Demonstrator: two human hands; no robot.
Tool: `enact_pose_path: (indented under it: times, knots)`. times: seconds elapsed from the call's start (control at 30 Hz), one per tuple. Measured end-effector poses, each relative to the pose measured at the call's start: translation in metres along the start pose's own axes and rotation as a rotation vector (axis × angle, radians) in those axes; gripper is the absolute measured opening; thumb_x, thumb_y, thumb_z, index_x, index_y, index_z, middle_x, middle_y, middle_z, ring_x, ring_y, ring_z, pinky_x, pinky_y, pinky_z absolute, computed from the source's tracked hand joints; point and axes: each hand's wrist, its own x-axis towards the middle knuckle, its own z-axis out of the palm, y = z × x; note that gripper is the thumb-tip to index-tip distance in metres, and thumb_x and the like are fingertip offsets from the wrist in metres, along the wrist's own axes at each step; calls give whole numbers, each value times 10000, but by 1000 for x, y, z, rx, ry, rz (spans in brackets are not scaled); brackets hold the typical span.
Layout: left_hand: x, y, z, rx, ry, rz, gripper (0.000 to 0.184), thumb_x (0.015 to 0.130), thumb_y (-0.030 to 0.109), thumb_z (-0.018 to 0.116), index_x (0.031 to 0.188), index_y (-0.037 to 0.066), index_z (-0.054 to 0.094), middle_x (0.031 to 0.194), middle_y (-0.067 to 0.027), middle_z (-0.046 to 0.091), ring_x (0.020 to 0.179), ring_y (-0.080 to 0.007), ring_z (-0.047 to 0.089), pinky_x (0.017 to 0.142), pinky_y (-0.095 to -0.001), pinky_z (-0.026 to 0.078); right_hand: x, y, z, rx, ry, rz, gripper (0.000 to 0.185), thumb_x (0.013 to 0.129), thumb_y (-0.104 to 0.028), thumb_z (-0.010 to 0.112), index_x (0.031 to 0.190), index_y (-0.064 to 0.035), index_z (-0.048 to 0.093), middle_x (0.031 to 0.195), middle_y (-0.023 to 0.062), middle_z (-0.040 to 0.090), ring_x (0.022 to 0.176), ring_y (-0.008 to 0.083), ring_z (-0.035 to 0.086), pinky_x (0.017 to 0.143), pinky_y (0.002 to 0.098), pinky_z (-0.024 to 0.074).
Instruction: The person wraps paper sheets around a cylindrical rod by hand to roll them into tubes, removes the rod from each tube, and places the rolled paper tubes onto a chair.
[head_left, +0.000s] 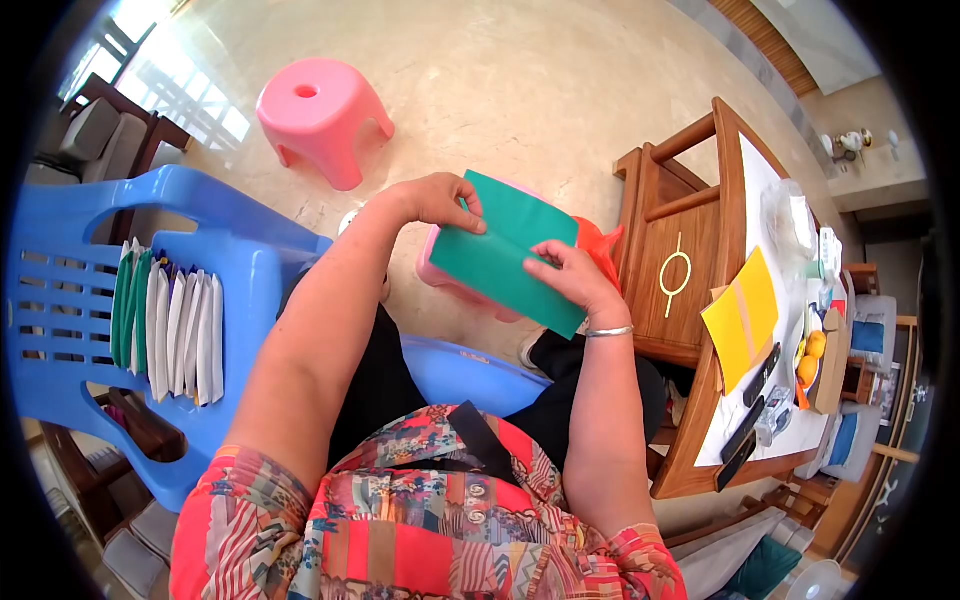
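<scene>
Green sheet (pixel 503 256): left grip (pixel 441 203) pinches, right grip (pixel 583 279) touches.

Sheet (pixel 507 254) btwn chair (pixel 257 300) L, tbl (pixel 692 432) R

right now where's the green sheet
The green sheet is mid-picture in the head view, touched by the left hand and right hand, overlapping a pink stool, left of the wooden table.

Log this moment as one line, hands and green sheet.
Left hand: touching green sheet near one edge | Right hand: touching same green sheet | Green sheet: over nearer pink stool, contact unclear
</scene>
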Motion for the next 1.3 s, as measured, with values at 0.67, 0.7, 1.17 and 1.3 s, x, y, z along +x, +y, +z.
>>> enact_pose_path:
  times: [0.67, 0.7, 1.17, 1.3]
  knots:
    - [-3, 8, -8, -227, 141, 171, 445, 820, 349, 878, 1137, 92, 701, 992, -32, 689, 946, -135, 626, 812, -295, 497, 4, -2, 5, 149, 103, -172, 379, 930, -329, 766, 1119, -9, 688, 919, 29, 699, 818, 97, 611, 731, 280, 516]
    - [-4, 8, -8, -244, 129, 178, 441, 825, 334, 876, 1146, 91, 696, 987, -30, 687, 939, -129, 625, 802, -291, 496, 5, -1, 5, 98, 132, -196, 382, 923, -331, 772, 1108, -6, 693, 913, 33, 700, 815, 103, 614, 732, 286, 517]
    - [-4, 13, -13, -387, 136, 87, 430, 826, 355, 858, 1085, 42, 717, 964, -55, 702, 897, -142, 655, 773, -296, 541, 5, -7, 11, 66, 203, -292, 394, 921, -287, 771, 1177, -1, 679, 937, 71, 708, 821, 146, 638, 733, 322, 519]
    - [-4, 15, -7, -471, 177, 208, 421, 837, 370, 847, 1054, 36, 712, 910, -49, 701, 834, -126, 645, 733, -274, 531, 6, -6, 11, 156, 179, -189, 405, 943, -314, 753, 1177, 6, 668, 874, 38, 669, 741, 115, 618, 636, 281, 499]
